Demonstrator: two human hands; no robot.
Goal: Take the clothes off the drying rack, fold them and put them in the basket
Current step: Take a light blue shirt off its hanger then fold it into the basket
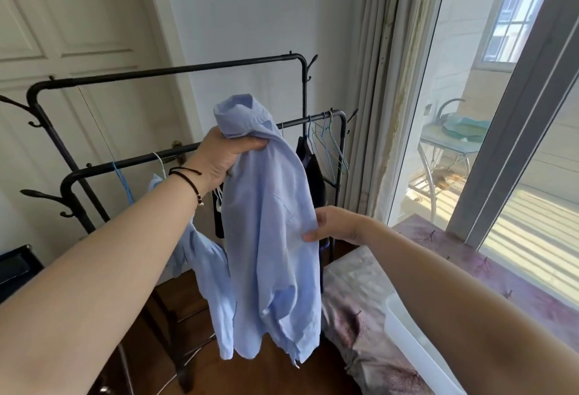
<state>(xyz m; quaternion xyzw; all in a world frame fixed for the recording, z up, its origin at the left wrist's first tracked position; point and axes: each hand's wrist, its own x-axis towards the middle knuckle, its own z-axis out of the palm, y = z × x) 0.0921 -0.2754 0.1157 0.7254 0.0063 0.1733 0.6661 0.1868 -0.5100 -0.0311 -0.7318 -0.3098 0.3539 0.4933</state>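
Observation:
A light blue shirt (pixel 269 238) hangs in the air in front of the black drying rack (pixel 175 71). My left hand (pixel 224 156) grips it just below the collar and holds it up. My right hand (pixel 335 225) pinches the shirt's right edge about halfway down. A second blue garment (pixel 203 256) hangs on the rack's lower bar behind my left forearm. A dark garment (pixel 313 172) hangs further right on the same bar. The white basket (pixel 416 341) shows its rim at the lower right, partly hidden by my right arm.
Several empty wire hangers (pixel 329 147) hang at the right end of the lower bar. A bed with a purple-patterned cover (pixel 360 294) stands at the right, below a curtain (pixel 372 81) and a large window. A white door is behind the rack.

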